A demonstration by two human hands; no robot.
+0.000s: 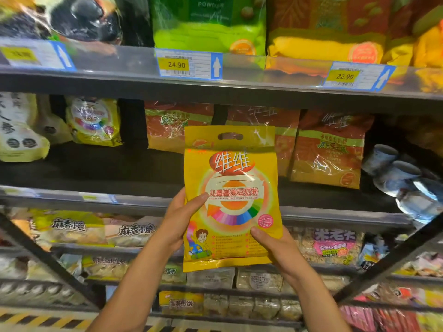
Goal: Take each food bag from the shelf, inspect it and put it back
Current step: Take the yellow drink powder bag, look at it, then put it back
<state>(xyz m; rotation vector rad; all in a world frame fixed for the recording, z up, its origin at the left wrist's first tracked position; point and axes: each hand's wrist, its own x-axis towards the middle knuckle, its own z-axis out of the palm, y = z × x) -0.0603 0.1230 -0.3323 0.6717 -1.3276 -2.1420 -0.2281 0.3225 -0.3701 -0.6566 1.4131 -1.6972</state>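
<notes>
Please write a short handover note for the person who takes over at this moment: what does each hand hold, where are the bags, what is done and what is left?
Left hand: grip on the left edge of the yellow bag, thumb on its front.
Right hand: grip on the bag's lower right corner.
The bag is upright, front toward the camera, off the shelf, in front of the middle shelf.
A matching yellow bag stands at the back left of that shelf; orange bags stand on the right.
Done: this bag taken out, front in view.
Left: finish the inspection, put it back, then go on to the other bags.
</notes>
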